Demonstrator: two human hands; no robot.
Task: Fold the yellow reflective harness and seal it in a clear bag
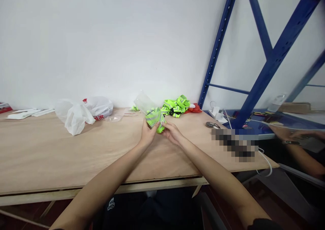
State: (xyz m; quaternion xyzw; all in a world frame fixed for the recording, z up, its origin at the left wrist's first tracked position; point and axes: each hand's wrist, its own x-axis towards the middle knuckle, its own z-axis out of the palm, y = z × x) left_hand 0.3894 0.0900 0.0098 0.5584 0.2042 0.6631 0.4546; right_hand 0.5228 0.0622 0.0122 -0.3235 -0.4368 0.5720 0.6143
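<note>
Between my two hands is a folded neon-green reflective strap bundle (pixel 153 117) with grey bands. It appears to sit inside a clear plastic bag (pixel 143 101), whose loose end stands up toward the wall. My left hand (pixel 148 133) grips the bundle's lower left side, thumb in front. On the lower right, my right hand (pixel 173 133) pinches the edge of the bag and bundle; its fingertips are partly hidden. Just behind, a loose heap of the same green reflective straps (pixel 176 106) with black buckles lies on the wooden table (pixel 111 159).
White plastic bags (pixel 76 116) and flat white sheets (pixel 25 113) lie to the left. An orange-red cloth (pixel 195 108) is beside the strap heap. At right stand a blue metal rack (pixel 264 74), a white charger (pixel 217 114) with cables, and a blurred-out object. Another person's arm (pixel 302 152) shows far right.
</note>
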